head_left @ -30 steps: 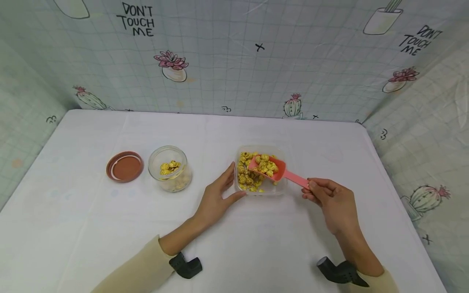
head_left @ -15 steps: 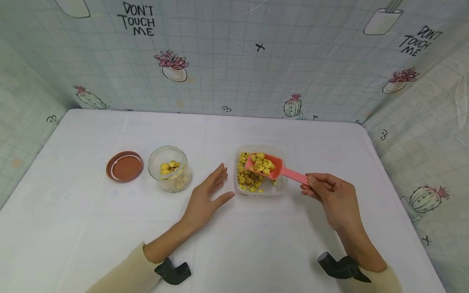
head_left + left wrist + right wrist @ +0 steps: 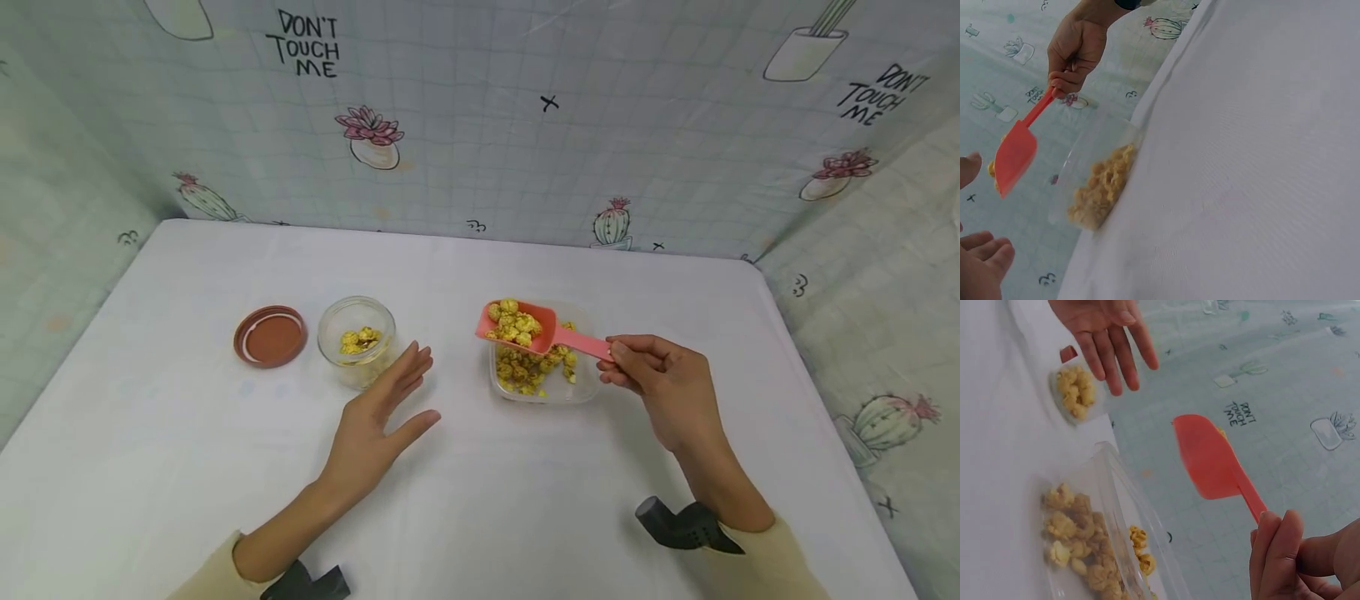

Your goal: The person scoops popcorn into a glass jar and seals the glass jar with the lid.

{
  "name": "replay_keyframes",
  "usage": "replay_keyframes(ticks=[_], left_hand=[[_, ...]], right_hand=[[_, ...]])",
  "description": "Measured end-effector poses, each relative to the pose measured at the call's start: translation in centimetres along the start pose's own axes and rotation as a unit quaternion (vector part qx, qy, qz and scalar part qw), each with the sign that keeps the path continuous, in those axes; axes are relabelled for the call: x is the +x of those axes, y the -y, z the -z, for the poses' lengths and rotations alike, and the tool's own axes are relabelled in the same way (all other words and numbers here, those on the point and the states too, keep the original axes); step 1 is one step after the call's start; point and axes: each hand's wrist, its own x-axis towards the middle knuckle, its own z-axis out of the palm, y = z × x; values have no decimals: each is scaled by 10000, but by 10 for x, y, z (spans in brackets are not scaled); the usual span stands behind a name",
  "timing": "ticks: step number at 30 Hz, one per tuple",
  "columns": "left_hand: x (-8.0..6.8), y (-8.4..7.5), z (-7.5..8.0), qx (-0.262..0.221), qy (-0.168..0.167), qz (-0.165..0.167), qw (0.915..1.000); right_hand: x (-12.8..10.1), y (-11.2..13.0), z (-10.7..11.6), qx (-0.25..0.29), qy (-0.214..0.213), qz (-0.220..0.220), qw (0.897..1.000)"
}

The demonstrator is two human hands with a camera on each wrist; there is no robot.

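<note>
My right hand (image 3: 663, 383) pinches the handle of a pink scoop (image 3: 550, 332) loaded with yellow popcorn (image 3: 513, 322). The scoop hangs above the left side of a clear plastic container (image 3: 551, 398) that holds more popcorn; the right wrist view shows a gap between scoop (image 3: 1210, 462) and rim. My left hand (image 3: 375, 429) is held with fingers extended and thumb apart, holding nothing. Its fingertips are close to a glass jar (image 3: 337, 367) with some popcorn inside, and partly cover the jar's right side. Whether they touch the glass cannot be told.
A reddish-brown round lid (image 3: 271, 337) lies left of the jar, inner side up. Everything stands on a white-covered table (image 3: 480, 500). Behind it and at both sides hangs a pale cloth (image 3: 465, 125) with plant drawings.
My left hand has let go of the plastic container and moved left towards the jar. The right hand has raised the loaded scoop and shifted it leftwards. The head view has shifted slightly.
</note>
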Motion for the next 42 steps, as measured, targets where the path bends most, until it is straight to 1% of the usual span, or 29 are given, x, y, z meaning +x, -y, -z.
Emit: replay_keyframes(ticks=[2,4,5,6,7,9,10,11,12,13,14,16,18,20,22,23,25,27,29,32,37,40,42], left_hand=[[-4,-1,6,-141,-93,-436,9989],[-7,-2,12,-297,-257,-1033,9939],[-8,-2,16,-427,-379,-1376,9888],[-8,-2,20,-537,-525,-1731,9820],[-8,-2,24,-635,-684,-2070,9739],[-7,-4,31,-785,-1047,-2608,9565],[-5,-5,35,-834,-1229,-2793,9486],[-4,-5,38,-852,-1403,-2904,9427],[-2,-6,42,-787,-1564,-2936,9397],[-1,-5,47,-675,-1699,-2911,9391],[-1,-4,51,-548,-1791,-2813,9412],[0,1,61,-196,-1870,-2448,9512],[1,9,69,102,-1809,-1960,9637],[1,16,75,217,-1660,-1359,9765],[2,23,78,254,-1513,-734,9854],[3,26,78,306,-1442,-461,9880],[5,31,78,515,-1307,29,9901],[8,36,77,764,-1186,342,9894],[10,38,77,962,-1113,502,9878],[12,41,76,1050,-1104,593,9865],[13,43,78,943,-1124,513,9878],[14,40,77,860,-1090,430,9894],[14,31,75,872,-1069,411,9896]], right_hand=[[1,2,-4,-35,54,-7,10000],[2,4,-7,-17,149,17,9999],[3,5,-9,0,200,44,9998],[4,6,-11,56,256,71,9996],[5,7,-12,127,310,110,9994],[7,9,-16,224,392,139,9989],[8,10,-18,265,422,149,9986],[9,10,-19,297,440,141,9985],[10,11,-21,315,456,127,9984],[11,12,-23,285,475,113,9984],[11,12,-25,227,489,80,9985],[12,14,-30,115,538,60,9985],[13,16,-34,30,591,45,9982],[15,18,-39,4,661,42,9978],[16,20,-43,25,735,63,9973],[17,21,-45,33,764,75,9970],[19,23,-50,69,843,111,9964],[20,25,-55,71,908,132,9958],[22,28,-60,54,981,126,9951],[23,32,-68,-2,1068,85,9942],[27,41,-77,-61,1187,99,9929],[30,46,-79,-159,1256,129,9919],[31,49,-80,-267,1325,190,9906]])
